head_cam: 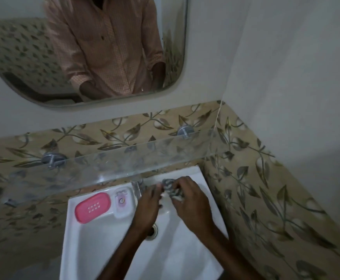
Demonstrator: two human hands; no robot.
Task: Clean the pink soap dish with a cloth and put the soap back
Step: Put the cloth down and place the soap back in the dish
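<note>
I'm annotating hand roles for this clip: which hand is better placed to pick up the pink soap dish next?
Left, probably. The left hand is nearer the pink soap dish on the sink ledge, while the right hand grips the cloth on the far side.

The grey-and-white patterned cloth (172,188), bunched at the back right corner of the white ceramic washbasin (185,249), is half covered by the right hand (189,201) and the left hand (147,205); its full shape cannot be told. The metal tap (137,187) is partly hidden behind the left hand, and the left wrist covers part of the drain hole (152,231). The basin's front edge (with both forearms) is cut off by the frame's bottom. The print on the white wrapped soap bar (122,201) is too blurred to read.
</note>
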